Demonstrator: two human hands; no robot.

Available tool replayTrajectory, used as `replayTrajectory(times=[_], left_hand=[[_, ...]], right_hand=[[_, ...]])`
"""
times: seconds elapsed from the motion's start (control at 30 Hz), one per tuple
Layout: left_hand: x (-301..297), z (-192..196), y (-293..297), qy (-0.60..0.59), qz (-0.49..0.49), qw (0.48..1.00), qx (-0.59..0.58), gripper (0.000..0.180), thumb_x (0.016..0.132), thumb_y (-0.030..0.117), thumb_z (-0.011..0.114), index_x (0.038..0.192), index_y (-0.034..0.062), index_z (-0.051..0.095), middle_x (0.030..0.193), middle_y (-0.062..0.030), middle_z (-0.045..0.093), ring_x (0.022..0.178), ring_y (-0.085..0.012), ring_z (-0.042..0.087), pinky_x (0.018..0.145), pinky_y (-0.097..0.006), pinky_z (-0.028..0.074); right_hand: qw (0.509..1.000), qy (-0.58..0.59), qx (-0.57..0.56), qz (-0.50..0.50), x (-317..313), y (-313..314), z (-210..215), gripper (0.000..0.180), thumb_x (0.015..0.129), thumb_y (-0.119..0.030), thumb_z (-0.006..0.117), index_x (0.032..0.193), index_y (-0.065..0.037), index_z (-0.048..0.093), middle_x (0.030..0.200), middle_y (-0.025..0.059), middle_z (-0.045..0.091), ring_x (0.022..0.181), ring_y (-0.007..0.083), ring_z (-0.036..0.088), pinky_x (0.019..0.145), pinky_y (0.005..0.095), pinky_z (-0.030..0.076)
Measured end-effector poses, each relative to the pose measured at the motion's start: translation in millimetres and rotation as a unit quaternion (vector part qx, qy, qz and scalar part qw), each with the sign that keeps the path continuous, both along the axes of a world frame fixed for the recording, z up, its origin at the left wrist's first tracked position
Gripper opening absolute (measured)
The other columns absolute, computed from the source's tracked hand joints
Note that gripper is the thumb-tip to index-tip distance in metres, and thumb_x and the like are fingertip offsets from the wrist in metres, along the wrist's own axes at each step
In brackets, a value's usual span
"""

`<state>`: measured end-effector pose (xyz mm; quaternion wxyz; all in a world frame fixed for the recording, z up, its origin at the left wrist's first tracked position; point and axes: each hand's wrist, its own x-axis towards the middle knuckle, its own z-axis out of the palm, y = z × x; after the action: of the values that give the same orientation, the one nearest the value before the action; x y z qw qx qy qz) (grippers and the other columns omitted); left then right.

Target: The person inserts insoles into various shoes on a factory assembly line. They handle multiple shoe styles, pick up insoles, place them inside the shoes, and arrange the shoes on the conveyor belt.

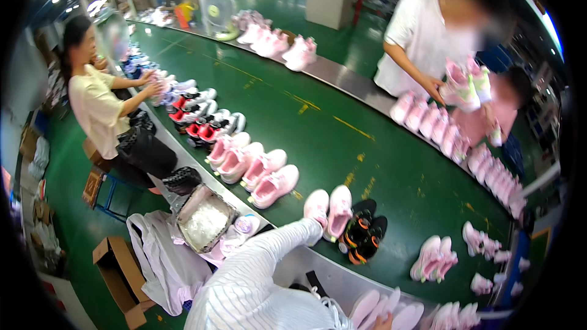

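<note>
My left arm, in a white striped sleeve, reaches forward to a pair of pink sneakers (339, 212) on the green conveyor belt. At the cuff, my left hand (320, 225) is at the left sneaker (317, 205); its fingers are mostly hidden. Just right of that pair stand black shoes with orange trim (363, 232). My right hand (383, 323) shows only partly at the lower edge, closed on pale pink insoles (373, 309) above the metal ledge. To the left on the belt, more pink sneakers (269, 183) stand in a row.
A basket with clear plastic (208, 220), pale cloth (160, 250) and an open carton (122, 278) lie at my left. One person (98, 98) handles shoes at the far left; another (422, 43) holds pink sneakers (465, 85) across the belt. Pink shoes (434, 259) stand at right.
</note>
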<state>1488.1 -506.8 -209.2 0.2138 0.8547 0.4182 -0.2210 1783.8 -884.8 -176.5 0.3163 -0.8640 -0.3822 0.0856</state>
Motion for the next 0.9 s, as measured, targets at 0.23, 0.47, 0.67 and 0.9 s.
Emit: replayTrajectory(times=[0.23,0.47,0.67,0.9], left_hand=[[-36.4,36.5,26.6,0.037,0.025,0.999,-0.028,0.042,0.073,0.017,0.053,0.112,0.0043,0.042,0.104,-0.0156,0.051,0.095,-0.0282,0.052,0.084,-0.036,0.040],[-21.4,80.3,11.8,-0.316,0.071,0.928,0.185,0.059,0.070,0.014,0.058,0.121,0.0047,0.030,0.108,-0.0185,0.048,0.099,-0.0316,0.049,0.086,-0.036,0.039],[-0.6,33.1,20.1,-0.407,0.257,0.875,0.055,0.040,0.080,0.022,0.047,0.116,0.0090,0.036,0.091,-0.0195,0.056,0.083,-0.0344,0.054,0.073,-0.040,0.043],[-11.6,37.8,19.4,-0.305,0.233,0.919,0.087,0.034,0.084,0.030,0.038,0.109,0.0067,0.043,0.082,-0.0197,0.057,0.075,-0.0360,0.055,0.067,-0.043,0.043]], right_hand=[[0.887,0.456,-0.018,0.074,-77.6,151.1,85.9,0.024,0.074,-0.012,0.058,0.094,0.001,0.056,0.062,-0.0017,0.051,0.052,0.0052,0.041,0.047,0.0186,0.032],[0.813,0.546,-0.099,0.177,-120.8,252.5,106.9,0.021,0.078,-0.015,0.054,0.089,0.003,0.055,0.071,0.0055,0.057,0.059,0.0130,0.057,0.049,0.0211,0.041],[0.777,0.563,-0.129,0.250,-133.4,301.8,81.7,0.022,0.077,-0.018,0.049,0.080,0.001,0.058,0.069,0.0079,0.058,0.061,0.0166,0.059,0.054,0.0252,0.044],[0.930,0.136,-0.218,0.262,-182.3,334.6,29.4,0.022,0.069,-0.022,0.054,0.075,-0.003,0.063,0.068,0.0184,0.058,0.065,0.0307,0.058,0.063,0.0362,0.046]])
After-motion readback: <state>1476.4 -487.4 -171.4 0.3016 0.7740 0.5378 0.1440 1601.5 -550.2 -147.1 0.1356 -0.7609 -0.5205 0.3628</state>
